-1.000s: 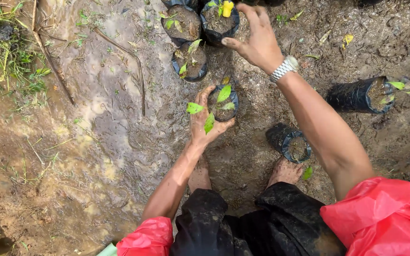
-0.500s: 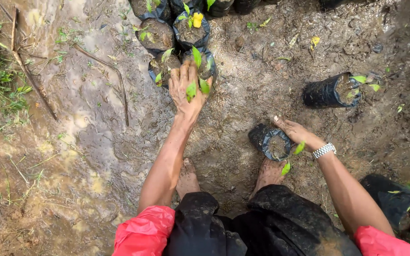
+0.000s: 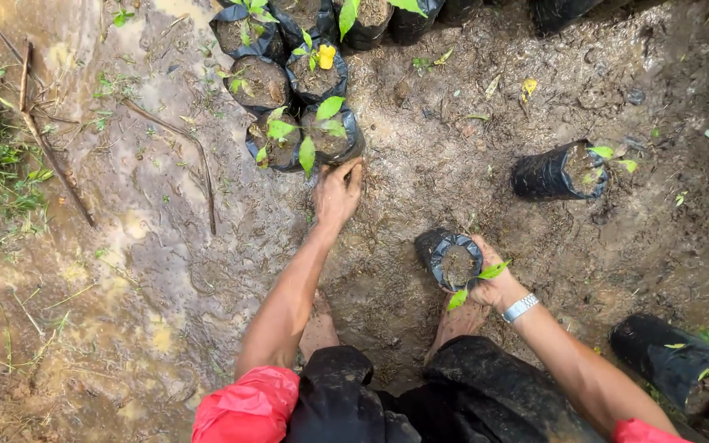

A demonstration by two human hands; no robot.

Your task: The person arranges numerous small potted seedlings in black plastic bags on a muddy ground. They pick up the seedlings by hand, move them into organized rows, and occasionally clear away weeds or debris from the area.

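Observation:
My left hand (image 3: 338, 193) rests on the mud just below a black seedling bag (image 3: 331, 136) with green leaves, fingers apart and holding nothing. That bag stands upright among a cluster of similar bags (image 3: 266, 84). My right hand (image 3: 487, 279), with a metal watch on the wrist, grips the side of a tilted black seedling bag (image 3: 446, 259) full of soil, by my bare right foot (image 3: 459, 321). A small green leaf sticks out beside that hand.
Wet muddy ground all around, with a puddle at the left (image 3: 149, 246). Another seedling bag lies on its side at the right (image 3: 557, 173), and one more at the lower right (image 3: 683, 365). Sticks (image 3: 51, 156) and grass lie at the far left.
My left hand has let go of the seedling bag, now set in the cluster, and pulled back. My right hand has closed on the tilted bag by my foot.

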